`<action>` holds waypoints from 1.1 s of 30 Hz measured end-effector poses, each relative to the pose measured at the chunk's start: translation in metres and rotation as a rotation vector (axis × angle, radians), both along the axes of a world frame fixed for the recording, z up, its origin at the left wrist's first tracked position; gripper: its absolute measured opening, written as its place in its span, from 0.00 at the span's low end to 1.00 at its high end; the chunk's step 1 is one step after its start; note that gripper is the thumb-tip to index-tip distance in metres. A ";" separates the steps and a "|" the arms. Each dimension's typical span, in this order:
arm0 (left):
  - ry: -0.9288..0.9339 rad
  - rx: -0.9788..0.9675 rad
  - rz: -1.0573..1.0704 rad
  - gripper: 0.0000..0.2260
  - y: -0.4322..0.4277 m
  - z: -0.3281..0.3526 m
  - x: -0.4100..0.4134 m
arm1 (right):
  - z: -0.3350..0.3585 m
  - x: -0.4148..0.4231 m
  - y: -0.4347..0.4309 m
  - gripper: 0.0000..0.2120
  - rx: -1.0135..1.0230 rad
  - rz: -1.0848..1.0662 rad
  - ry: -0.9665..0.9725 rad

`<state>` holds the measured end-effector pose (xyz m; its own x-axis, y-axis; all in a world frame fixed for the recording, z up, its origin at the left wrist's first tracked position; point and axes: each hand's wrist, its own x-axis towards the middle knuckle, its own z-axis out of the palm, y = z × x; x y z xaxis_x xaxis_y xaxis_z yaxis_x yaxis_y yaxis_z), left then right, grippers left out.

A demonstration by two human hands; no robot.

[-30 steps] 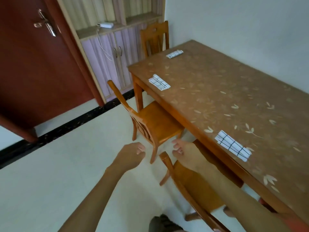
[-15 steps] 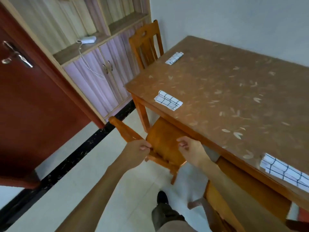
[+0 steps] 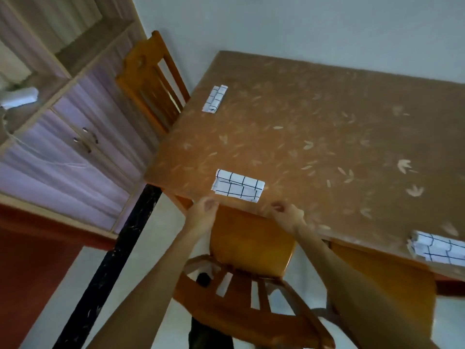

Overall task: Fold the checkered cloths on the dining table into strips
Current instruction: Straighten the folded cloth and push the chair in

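Three white checkered cloths lie folded on the brown leaf-patterned dining table. The nearest cloth sits by the table's front edge, just beyond my hands. A second folded cloth lies at the far left edge, and a third cloth rests at the right, partly cut off by the frame. My left hand and my right hand hover at the table's edge below the nearest cloth, fingers loosely curled, holding nothing.
A wooden chair stands under my arms, tucked against the table. Another chair stands at the table's far left end. A cabinet with purple doors and a red door are on the left.
The view has swung toward the table, and both hands have risen from chair height to the table's edge, close below the nearest folded cloth.
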<state>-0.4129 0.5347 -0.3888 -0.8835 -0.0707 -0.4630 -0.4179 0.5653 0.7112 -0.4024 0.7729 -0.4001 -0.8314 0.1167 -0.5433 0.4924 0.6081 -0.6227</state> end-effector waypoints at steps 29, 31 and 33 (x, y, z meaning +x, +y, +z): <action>-0.209 0.021 -0.399 0.29 0.041 -0.078 -0.119 | -0.062 -0.054 -0.026 0.27 -0.041 -0.453 -0.009; -0.196 0.008 -0.427 0.29 0.049 -0.078 -0.113 | -0.063 -0.046 -0.018 0.27 -0.039 -0.460 -0.012; -0.188 -0.003 -0.447 0.30 0.054 -0.078 -0.109 | -0.064 -0.040 -0.012 0.27 -0.030 -0.463 -0.008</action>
<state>-0.5223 0.5890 -0.4669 -0.7289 0.2955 -0.6176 -0.2542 0.7208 0.6448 -0.4428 0.7610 -0.4637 -0.6912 0.4587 -0.5584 0.7128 0.3054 -0.6314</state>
